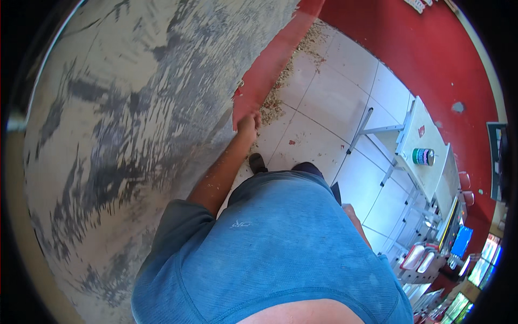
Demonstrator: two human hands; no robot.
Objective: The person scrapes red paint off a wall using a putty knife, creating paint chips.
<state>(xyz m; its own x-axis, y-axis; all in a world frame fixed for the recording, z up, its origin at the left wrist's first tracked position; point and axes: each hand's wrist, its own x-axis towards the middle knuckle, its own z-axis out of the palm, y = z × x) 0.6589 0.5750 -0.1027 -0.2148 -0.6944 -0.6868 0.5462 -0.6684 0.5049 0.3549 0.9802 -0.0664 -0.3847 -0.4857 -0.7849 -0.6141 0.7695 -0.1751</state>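
My left hand (249,124) is against the wall on the left, at the lower end of a band of red paint (259,86). Its fingers are curled closed; whatever they grip, if anything, is too small to make out. Around that band the wall (124,108) is stripped to a patchy beige and grey surface with streaks and a ragged paint edge. Of my right hand (350,211), only a bit of skin shows past the right side of my blue shirt, and its fingers are hidden.
Paint flakes and crumbs (275,105) lie along the wall's foot on white floor tiles (313,102). To the right stands a light table (426,181) with metal legs, bearing a green tin can (423,156). Beyond it is a red wall (431,59). Stacked furniture and bright windows fill the lower right.
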